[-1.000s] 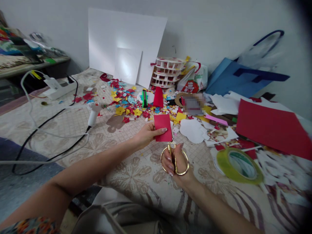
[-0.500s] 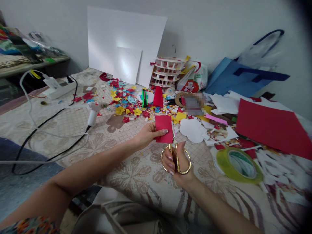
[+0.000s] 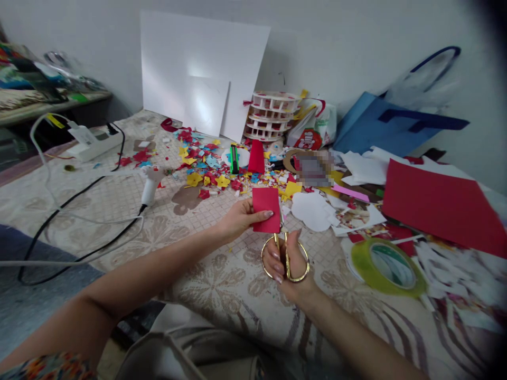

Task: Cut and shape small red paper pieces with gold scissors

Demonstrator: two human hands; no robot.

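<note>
Left hand pinches a small red card; right hand grips gold scissors, blades hidden behind the card's lower edge at frame centre.

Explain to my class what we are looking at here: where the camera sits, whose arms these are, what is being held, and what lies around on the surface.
There is no machine here. The camera is worn on a person's head and looks forward and down, so both arms reaching in from below are that person's own. The left hand pinches a small red card and holds it upright. The right hand has its fingers through the handles of gold scissors, whose blades point up to the card's lower right edge. Everything rests on a patterned cloth. Behind the hands lies a heap of coloured paper scraps. To the right are a roll of green tape and a large red sheet. To the left lie a white power strip and cables. A white board leans against the wall.
</note>
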